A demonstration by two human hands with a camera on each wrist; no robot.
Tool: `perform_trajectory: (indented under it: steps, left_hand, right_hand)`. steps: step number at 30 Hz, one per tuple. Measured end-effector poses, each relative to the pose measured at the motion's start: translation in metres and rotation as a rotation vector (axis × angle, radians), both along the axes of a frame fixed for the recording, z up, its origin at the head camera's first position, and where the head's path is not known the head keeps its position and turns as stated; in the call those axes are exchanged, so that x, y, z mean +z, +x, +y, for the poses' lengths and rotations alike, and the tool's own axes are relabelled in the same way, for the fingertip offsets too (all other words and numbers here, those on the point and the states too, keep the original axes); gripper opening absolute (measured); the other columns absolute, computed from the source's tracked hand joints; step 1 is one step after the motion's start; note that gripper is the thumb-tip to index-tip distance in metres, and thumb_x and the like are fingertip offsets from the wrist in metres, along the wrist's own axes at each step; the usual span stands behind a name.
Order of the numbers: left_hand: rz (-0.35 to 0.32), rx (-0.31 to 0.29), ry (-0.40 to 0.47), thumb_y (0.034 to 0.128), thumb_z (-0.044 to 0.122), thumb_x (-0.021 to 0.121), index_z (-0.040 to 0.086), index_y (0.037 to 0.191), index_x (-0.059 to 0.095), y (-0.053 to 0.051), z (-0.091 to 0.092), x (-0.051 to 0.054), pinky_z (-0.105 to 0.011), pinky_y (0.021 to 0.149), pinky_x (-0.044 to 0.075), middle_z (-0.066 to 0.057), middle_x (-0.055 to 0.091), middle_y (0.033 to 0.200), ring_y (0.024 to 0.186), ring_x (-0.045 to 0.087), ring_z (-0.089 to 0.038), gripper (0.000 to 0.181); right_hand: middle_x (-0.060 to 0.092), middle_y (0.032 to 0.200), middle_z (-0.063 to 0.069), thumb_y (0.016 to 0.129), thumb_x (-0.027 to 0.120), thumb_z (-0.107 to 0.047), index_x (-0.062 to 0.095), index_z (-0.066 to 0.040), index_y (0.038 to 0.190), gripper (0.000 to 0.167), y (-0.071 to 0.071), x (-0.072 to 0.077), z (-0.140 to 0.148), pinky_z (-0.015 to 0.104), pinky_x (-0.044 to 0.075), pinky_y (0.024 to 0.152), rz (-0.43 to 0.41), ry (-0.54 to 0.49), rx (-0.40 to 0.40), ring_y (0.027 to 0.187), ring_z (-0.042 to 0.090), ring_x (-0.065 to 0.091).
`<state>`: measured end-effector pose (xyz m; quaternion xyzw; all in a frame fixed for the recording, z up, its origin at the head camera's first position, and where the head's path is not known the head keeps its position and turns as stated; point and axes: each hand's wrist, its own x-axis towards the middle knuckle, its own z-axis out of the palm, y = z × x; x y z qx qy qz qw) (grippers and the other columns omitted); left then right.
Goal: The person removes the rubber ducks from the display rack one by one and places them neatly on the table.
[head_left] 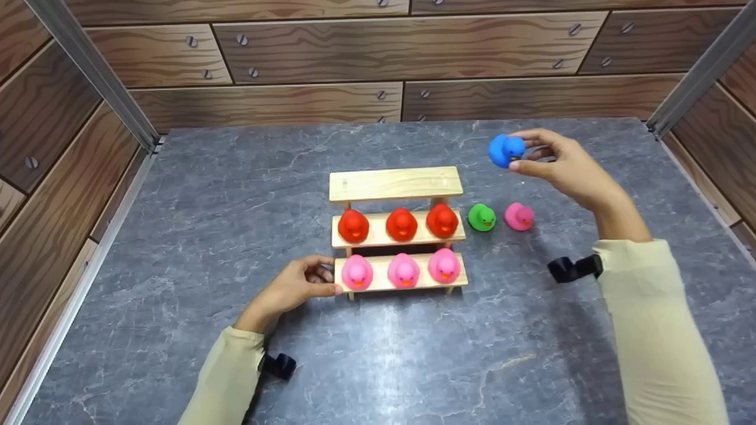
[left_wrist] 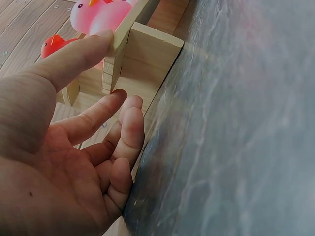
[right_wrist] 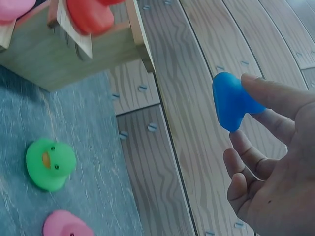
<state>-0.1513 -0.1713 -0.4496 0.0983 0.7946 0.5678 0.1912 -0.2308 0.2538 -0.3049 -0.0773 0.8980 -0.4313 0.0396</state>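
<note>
A blue rubber duck is held up at the back right, pinched between the thumb and fingers of my right hand. The right wrist view shows this duck above the tabletop. My left hand grips the left end of the lowest step of a wooden tiered stand. In the left wrist view, the thumb lies on top of the board and a finger touches it below. Three pink ducks stand on the lowest step, and three red ducks on the middle one. Nothing stands on the top step.
Just right of the stand, a green duck and another pink duck sit on the grey marbled table. Wood-patterned panels wall the back and sides, with metal rails at the corners.
</note>
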Motion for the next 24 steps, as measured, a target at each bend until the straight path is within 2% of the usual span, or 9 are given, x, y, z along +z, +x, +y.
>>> perform_trajectory:
  steps: [8,12,17,24]
  left_hand:
    - [-0.005,0.006,0.006,0.08,0.011,0.076,-0.009,0.126,0.054,0.0,0.0,0.0,-0.019,0.066,0.042,-0.01,0.062,0.093,0.073,0.05,-0.011,0.055]
    - [-0.014,0.011,0.004,0.0797,0.011,0.076,-0.01,0.126,0.053,0.0,0.0,0.0,-0.019,0.067,0.043,-0.01,0.062,0.094,0.074,0.051,-0.011,0.056]
    - [-0.033,0.017,-0.002,0.0792,0.012,0.076,-0.008,0.127,0.053,0.0,0.0,0.0,-0.02,0.068,0.043,-0.008,0.061,0.094,0.076,0.051,-0.012,0.056]
    - [-0.003,0.008,-0.006,0.0792,0.01,0.076,-0.01,0.126,0.053,-0.001,0.0,0.0,-0.019,0.066,0.043,-0.013,0.062,0.095,0.074,0.051,-0.012,0.056]
  right_hand:
    - [0.052,0.112,-0.015,0.091,0.067,-0.021,0.053,-0.019,0.135,0.047,0.001,-0.011,0.033,0.016,0.047,0.078,-0.013,-0.034,-0.03,0.096,0.002,0.052]
    - [0.052,0.111,-0.017,0.091,0.066,-0.016,0.052,-0.02,0.135,0.046,0.002,-0.022,0.053,0.015,0.047,0.08,-0.029,-0.062,-0.011,0.097,0.0,0.053]
    - [0.052,0.11,-0.019,0.092,0.065,-0.019,0.052,-0.021,0.135,0.045,0.006,-0.036,0.075,0.013,0.045,0.082,-0.051,-0.059,-0.026,0.098,-0.002,0.052]
    - [0.049,0.111,-0.021,0.093,0.065,-0.025,0.05,-0.025,0.135,0.045,0.009,-0.055,0.101,0.014,0.041,0.084,-0.117,-0.049,-0.076,0.099,-0.001,0.048]
